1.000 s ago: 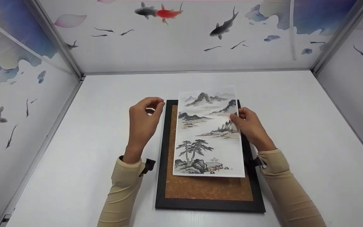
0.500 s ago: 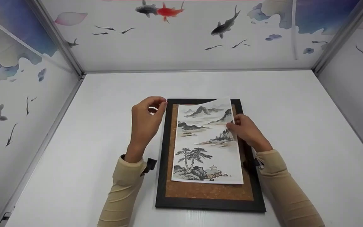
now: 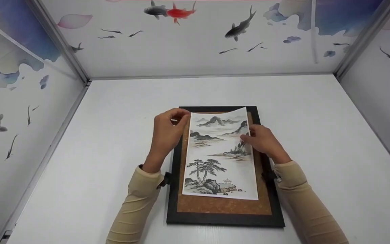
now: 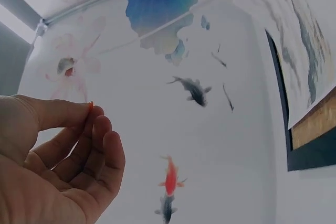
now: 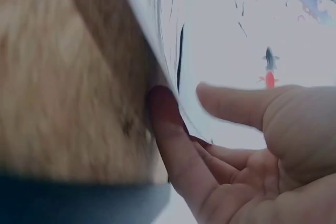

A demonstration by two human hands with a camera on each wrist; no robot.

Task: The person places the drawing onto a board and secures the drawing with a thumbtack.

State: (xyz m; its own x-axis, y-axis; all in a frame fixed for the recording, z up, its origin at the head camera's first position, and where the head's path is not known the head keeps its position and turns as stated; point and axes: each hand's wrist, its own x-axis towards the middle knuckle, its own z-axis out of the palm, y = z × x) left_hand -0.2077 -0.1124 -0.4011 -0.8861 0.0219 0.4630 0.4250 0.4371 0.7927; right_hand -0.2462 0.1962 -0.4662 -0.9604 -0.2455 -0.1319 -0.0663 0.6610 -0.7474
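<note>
An ink landscape print point(image 3: 220, 156) on white paper lies over a cork board point(image 3: 230, 206) with a black frame point(image 3: 225, 219). The print's upper right corner lifts off the cork. My right hand point(image 3: 266, 142) holds its right edge, with fingers behind the sheet and the thumb in front; in the right wrist view the thumb point(image 5: 236, 103) looks slightly apart from the paper. My left hand point(image 3: 169, 134) is at the print's upper left corner, thumb and index together. Between those tips the left wrist view shows a tiny orange-red thing point(image 4: 91, 104), too small to identify.
The board lies on a white table point(image 3: 96, 162). White panels with painted fish point(image 3: 240, 25) and lotus leaves enclose the back and both sides, joined by grey metal corner posts point(image 3: 367, 39). A dark wrist camera point(image 3: 165, 179) sits by the left cuff.
The print has come down toward me onto the cork, and my right hand moved with it, slightly left. My left hand moved right, from beside the frame to the print's upper left corner.
</note>
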